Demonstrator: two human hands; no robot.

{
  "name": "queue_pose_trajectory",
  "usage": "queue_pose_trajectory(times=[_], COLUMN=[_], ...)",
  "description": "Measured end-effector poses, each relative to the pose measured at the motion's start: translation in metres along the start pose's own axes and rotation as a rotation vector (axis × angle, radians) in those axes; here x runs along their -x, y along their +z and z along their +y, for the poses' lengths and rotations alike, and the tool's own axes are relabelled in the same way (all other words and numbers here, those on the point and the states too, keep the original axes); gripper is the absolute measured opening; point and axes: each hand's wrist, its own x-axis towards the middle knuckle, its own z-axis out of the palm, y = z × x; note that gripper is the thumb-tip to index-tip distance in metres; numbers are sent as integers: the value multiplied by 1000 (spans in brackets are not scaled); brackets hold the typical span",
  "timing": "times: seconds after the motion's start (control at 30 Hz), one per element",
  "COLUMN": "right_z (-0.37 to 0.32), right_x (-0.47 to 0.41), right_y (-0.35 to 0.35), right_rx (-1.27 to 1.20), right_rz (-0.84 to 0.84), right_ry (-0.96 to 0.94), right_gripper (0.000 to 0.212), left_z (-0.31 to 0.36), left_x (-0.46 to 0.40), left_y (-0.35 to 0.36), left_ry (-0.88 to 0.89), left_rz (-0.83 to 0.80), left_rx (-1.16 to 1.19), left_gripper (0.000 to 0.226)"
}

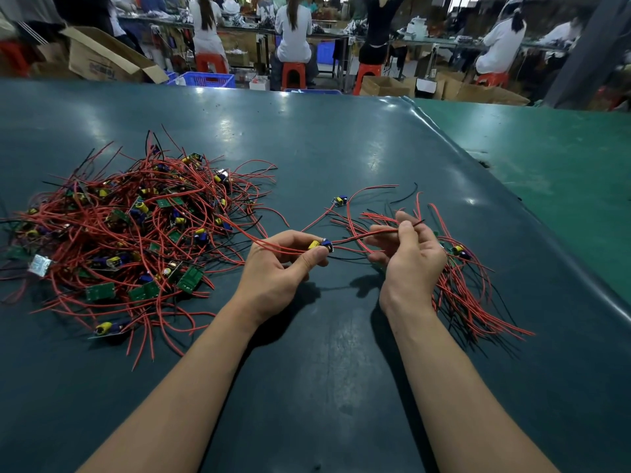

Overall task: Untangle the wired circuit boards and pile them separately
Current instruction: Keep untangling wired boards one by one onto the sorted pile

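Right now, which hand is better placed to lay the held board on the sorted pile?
Right hand: it already pinches the held board's wires and sits beside the sorted pile. Left hand is nearer the tangled heap.

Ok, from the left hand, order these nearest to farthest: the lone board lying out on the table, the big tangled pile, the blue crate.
1. Big tangled pile: just left of the left hand, its wires reaching it.
2. Lone board: beyond the hand, toward the right, on the table.
3. Blue crate: on the floor past the table's far edge.
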Motion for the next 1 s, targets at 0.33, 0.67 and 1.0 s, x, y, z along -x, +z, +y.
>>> queue_pose_trajectory(times=[0.33, 0.67, 1.0], right_z=[-9, -11, 4], right_x=[-1, -4, 20], right_y=[-1, -5, 8], right_rx=[-269, -319, 130], right_rz=[-37, -88, -468], right_ry=[194, 275, 308], right_gripper=[32, 40, 10], left_z=[2, 0, -1], left_x=[0, -2, -3], left_y=[-1, 0, -2], left_ry=[-2, 3, 24], left_rz=[0, 28, 35], left_rx=[-9, 24, 23], left_gripper=[7, 5, 10])
